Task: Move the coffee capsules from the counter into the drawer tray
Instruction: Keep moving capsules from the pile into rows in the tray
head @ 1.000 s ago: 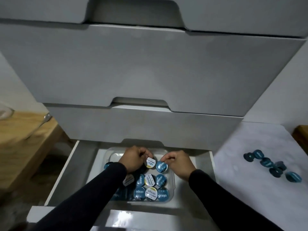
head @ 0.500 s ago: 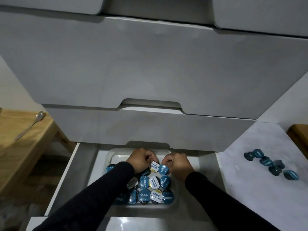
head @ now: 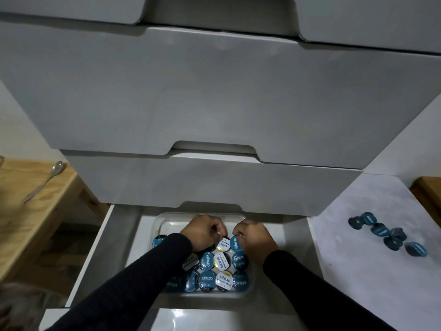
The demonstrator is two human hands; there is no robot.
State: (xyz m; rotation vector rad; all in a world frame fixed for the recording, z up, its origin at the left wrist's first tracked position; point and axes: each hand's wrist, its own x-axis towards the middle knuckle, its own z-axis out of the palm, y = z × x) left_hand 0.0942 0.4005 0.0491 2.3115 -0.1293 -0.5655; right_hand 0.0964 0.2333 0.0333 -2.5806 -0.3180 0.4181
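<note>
A clear plastic tray [head: 164, 220] sits in the open bottom drawer [head: 112, 237]. It holds several coffee capsules [head: 207, 280] with blue or white lids in rows. My left hand [head: 204, 231] pinches a white-lidded capsule [head: 223, 243] at the row's far end. My right hand [head: 254, 238] pinches a blue-lidded capsule [head: 235, 242] right beside it. Both capsules are tilted, and I cannot tell whether they touch the tray floor. Several more blue capsules [head: 386, 235] lie loose on the white counter [head: 358, 271] at the right.
Closed grey drawer fronts [head: 214, 91] overhang the open drawer just above my hands. A wooden table [head: 28, 206] with a metal spoon [head: 44, 180] stands at the left. Another wooden surface [head: 429, 192] shows at the far right.
The view has shifted slightly. Both hands stay over the tray's far part, each still pinching its capsule, now held closer together.
</note>
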